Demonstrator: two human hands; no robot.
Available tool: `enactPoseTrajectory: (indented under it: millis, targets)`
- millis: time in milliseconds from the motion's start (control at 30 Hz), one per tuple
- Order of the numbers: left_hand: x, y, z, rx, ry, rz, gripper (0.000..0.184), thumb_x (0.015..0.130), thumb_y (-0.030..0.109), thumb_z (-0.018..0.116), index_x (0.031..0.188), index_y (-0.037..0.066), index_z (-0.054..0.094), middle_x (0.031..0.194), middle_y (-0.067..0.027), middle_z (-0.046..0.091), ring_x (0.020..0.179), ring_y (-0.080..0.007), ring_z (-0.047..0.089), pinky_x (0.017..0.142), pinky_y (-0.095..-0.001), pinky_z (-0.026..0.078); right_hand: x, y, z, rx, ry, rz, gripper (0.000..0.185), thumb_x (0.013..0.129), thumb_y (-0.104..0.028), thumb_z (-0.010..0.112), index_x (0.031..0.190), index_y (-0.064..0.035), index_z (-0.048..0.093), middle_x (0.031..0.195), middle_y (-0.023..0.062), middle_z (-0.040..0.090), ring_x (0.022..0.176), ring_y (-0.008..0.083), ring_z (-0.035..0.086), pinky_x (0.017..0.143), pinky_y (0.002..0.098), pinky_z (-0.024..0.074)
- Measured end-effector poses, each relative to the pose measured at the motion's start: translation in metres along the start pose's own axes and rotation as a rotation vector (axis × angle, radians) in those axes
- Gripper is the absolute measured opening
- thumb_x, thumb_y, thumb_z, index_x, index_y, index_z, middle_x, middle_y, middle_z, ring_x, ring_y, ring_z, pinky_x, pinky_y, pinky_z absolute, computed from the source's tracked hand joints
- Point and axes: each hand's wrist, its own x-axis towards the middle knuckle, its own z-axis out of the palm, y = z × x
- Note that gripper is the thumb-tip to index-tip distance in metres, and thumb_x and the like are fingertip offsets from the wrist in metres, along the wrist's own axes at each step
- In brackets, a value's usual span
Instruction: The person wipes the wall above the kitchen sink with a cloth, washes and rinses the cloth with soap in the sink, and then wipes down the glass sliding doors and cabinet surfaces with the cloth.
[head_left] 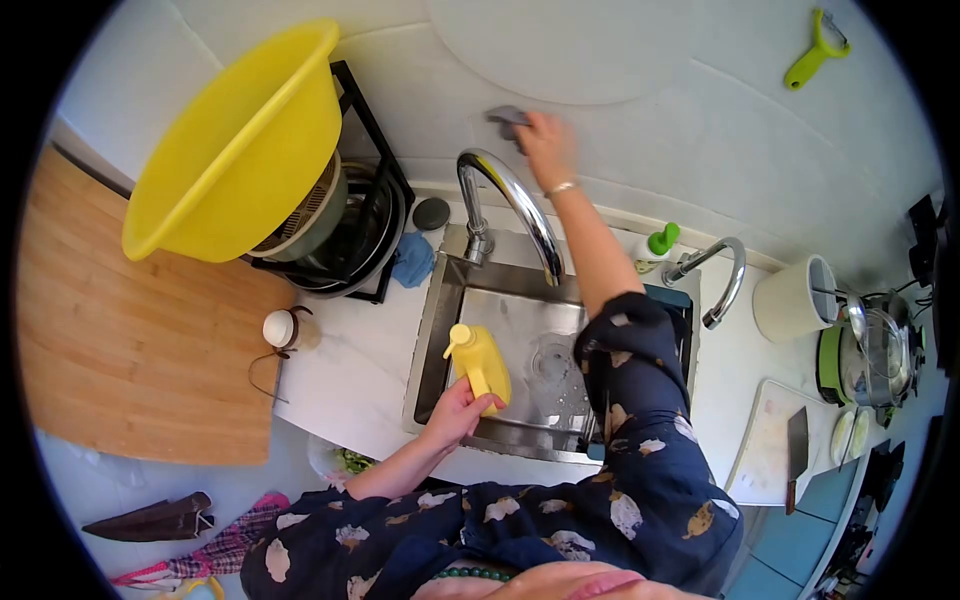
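Yellow plastic makes up the jug (487,365) you hold just left of the frame's centre, over the steel sink (510,305); your left hand (460,410) is closed around its handle, and whether its base touches the sink is hard to tell. Your right hand (547,150), blurred at the upper centre, grasps a grey cloth (511,117) in front of the pale wall (640,60). Between your arms the curved chrome tap (512,190) arches over the sink. At the upper left you have a big yellow basin (240,140), with a blue cloth (412,260) lying on the white bench (335,385) to its lower right. Toward the lower right of the frame, a cleaver (797,445) lies on your white chopping board (762,440)
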Motion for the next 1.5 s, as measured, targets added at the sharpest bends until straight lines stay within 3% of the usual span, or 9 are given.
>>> enactPoseTrajectory:
  millis: [233, 367, 567, 667, 900, 1167, 1267, 1367, 1500]
  targets:
    - [0.007, -0.004, -0.010, 0.007, -0.050, 0.007, 0.026, 0.088, 0.010, 0.052, 0.112, 0.003, 0.047, 0.085, -0.0055, 0.064, 0.040, -0.0030, 0.038, 0.035, -0.0171, 0.030, -0.054, 0.097, -0.071, 0.024, 0.665, 0.897, 0.043, 0.076, -0.007, 0.059, 0.118, -0.0114, 0.057, 0.116, 0.0232, 0.044, 0.106, 0.0354, 0.045, 0.089, 0.0419, 0.0390]
    - [0.004, -0.007, -0.008, -0.003, -0.072, -0.007, 0.026, 0.088, 0.011, 0.052, 0.112, 0.003, 0.047, 0.086, -0.0051, 0.064, 0.040, -0.0032, 0.038, 0.035, -0.0174, 0.030, -0.053, 0.079, -0.030, -0.005, 0.731, 0.970, 0.047, 0.077, -0.009, 0.059, 0.124, -0.0118, 0.053, 0.125, 0.0278, 0.035, 0.114, 0.0374, 0.038, 0.095, 0.0453, 0.0329]
    - [-0.003, -0.023, -0.007, 0.012, -0.097, -0.035, 0.023, 0.089, 0.013, 0.052, 0.110, 0.004, 0.049, 0.083, -0.0027, 0.065, 0.040, -0.0028, 0.037, 0.035, -0.0177, 0.029, -0.076, 0.017, 0.024, -0.120, 0.115, -0.015, 0.028, 0.079, -0.006, 0.052, 0.103, -0.0165, 0.062, 0.128, -0.0040, 0.048, 0.115, 0.0275, 0.043, 0.093, 0.0416, 0.0354]
    - [-0.001, -0.030, -0.009, -0.001, -0.107, -0.042, 0.022, 0.089, 0.013, 0.052, 0.109, 0.004, 0.049, 0.082, -0.0018, 0.065, 0.041, -0.0026, 0.037, 0.035, -0.0177, 0.028, -0.032, 0.006, 0.018, -0.024, -0.081, -0.167, 0.019, 0.077, -0.010, 0.056, 0.094, -0.0144, 0.063, 0.125, -0.0029, 0.050, 0.113, 0.0250, 0.044, 0.089, 0.0399, 0.0384]
    - [0.012, -0.025, -0.010, 0.014, -0.113, -0.058, 0.024, 0.089, 0.012, 0.053, 0.111, 0.003, 0.048, 0.084, -0.0008, 0.064, 0.046, -0.0027, 0.043, 0.037, -0.0169, 0.030, 0.109, -0.077, 0.036, 0.191, 0.262, -0.455, 0.025, 0.079, -0.015, 0.056, 0.102, -0.0143, 0.062, 0.132, -0.0024, 0.046, 0.121, 0.0215, 0.040, 0.095, 0.0393, 0.0349]
    - [0.032, -0.032, -0.019, -0.034, -0.109, 0.021, 0.027, 0.089, 0.013, 0.055, 0.113, 0.004, 0.047, 0.088, -0.0023, 0.063, 0.053, -0.0038, 0.048, 0.039, -0.0172, 0.033, 0.049, -0.071, 0.113, -0.239, -0.337, -0.910, 0.039, 0.087, -0.023, 0.046, 0.125, -0.0199, 0.053, 0.145, -0.0002, 0.030, 0.136, 0.0153, 0.021, 0.108, 0.0389, 0.0185]
    - [0.038, -0.029, -0.016, 0.008, -0.077, -0.023, 0.027, 0.089, 0.012, 0.053, 0.114, 0.004, 0.047, 0.087, -0.0027, 0.064, 0.048, -0.0030, 0.044, 0.038, -0.0164, 0.031, -0.014, -0.050, 0.159, -0.093, -0.571, -0.946, 0.035, 0.087, -0.023, 0.047, 0.120, -0.0176, 0.055, 0.144, 0.0034, 0.032, 0.135, 0.0151, 0.023, 0.109, 0.0368, 0.0201]
    - [0.036, -0.019, -0.015, 0.032, -0.046, -0.062, 0.028, 0.089, 0.010, 0.051, 0.115, 0.003, 0.046, 0.086, -0.0034, 0.065, 0.043, -0.0024, 0.040, 0.037, -0.0156, 0.030, -0.118, 0.009, 0.259, 0.555, -0.575, -0.188, 0.029, 0.085, -0.022, 0.048, 0.112, -0.0148, 0.058, 0.136, 0.0059, 0.041, 0.129, 0.0165, 0.032, 0.105, 0.0372, 0.0271]
    - [0.033, -0.017, -0.013, 0.040, -0.074, -0.039, 0.025, 0.089, 0.012, 0.052, 0.112, 0.003, 0.047, 0.085, -0.0031, 0.065, 0.042, -0.0026, 0.040, 0.035, -0.0174, 0.030, -0.086, 0.029, 0.076, 0.086, -0.295, -0.568, 0.018, 0.078, -0.021, 0.055, 0.092, -0.0135, 0.064, 0.112, 0.0016, 0.052, 0.110, 0.0193, 0.045, 0.090, 0.0355, 0.0371]
